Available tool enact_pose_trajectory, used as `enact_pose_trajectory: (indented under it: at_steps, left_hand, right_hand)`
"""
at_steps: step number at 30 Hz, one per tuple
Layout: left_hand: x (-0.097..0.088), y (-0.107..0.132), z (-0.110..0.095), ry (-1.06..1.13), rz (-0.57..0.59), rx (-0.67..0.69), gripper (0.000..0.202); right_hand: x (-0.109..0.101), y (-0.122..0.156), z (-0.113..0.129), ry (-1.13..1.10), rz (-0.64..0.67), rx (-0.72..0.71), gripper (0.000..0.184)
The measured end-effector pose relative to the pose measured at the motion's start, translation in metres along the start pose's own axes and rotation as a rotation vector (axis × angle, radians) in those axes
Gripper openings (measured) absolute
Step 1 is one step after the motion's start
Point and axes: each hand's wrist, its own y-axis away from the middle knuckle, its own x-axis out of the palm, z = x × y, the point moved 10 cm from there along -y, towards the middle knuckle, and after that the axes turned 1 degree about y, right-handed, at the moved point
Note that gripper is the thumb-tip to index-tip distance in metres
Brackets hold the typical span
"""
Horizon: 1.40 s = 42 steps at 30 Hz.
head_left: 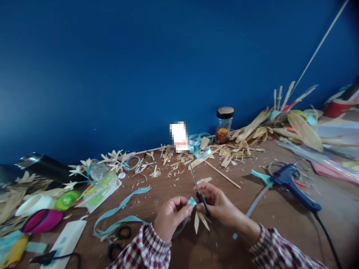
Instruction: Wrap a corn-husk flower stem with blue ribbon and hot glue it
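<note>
Pinching the ribbon (192,202) end between thumb and forefinger, the left hand (171,215) holds it just above the bench (241,209); beside it, scissors (196,186) point up, blades seemingly shut, gripped in the right hand (221,205); a glue gun (291,185) lies further right

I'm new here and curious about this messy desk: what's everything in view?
ribbon: one, light blue, pinched in left hand, trailing left
scissors: one, dark, in right hand
spare scissors: one, black, table's near left
glue gun: one, blue, table's right
jar: one, clear, black lid, by wall
husks: many, tan, heaped back right
pouch: one, pink, far left
table: one, brown, underneath
wall: one, dark blue, behind
hands: two, bare, checked sleeves, near centre
</note>
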Motion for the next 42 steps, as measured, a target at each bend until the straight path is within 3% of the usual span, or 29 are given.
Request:
enact_pose_trajectory:
  at_steps: [6,11,15,21,31,37,42]
  left_hand:
    - [-0.002,-0.001,0.003,0.012,-0.04,0.036,0.036]
    - [0.01,0.001,0.003,0.083,0.014,0.027,0.04]
    - [0.007,0.0,0.009,0.11,-0.022,0.034,0.043]
    - [0.006,-0.006,0.015,0.135,0.013,0.081,0.037]
    - [0.002,-0.016,0.037,0.275,-0.022,0.03,0.045]
    - [-0.012,-0.012,0.046,0.19,-0.103,-0.063,0.051]
    - [-0.009,-0.007,0.026,0.126,-0.005,0.049,0.047]
  right_hand:
    - [0.005,0.001,-0.001,-0.085,0.038,-0.004,0.057]
    - [0.007,0.0,-0.003,-0.171,0.056,-0.005,0.056]
    - [0.01,0.001,-0.002,-0.191,0.067,-0.009,0.057]
    - [0.008,0.001,-0.002,-0.248,0.032,0.007,0.057]
    - [0.008,-0.006,-0.003,-0.206,0.009,-0.03,0.056]
    - [0.009,-0.007,-0.009,-0.16,0.009,-0.012,0.057]
    - [0.011,-0.006,-0.012,-0.15,0.016,-0.004,0.056]
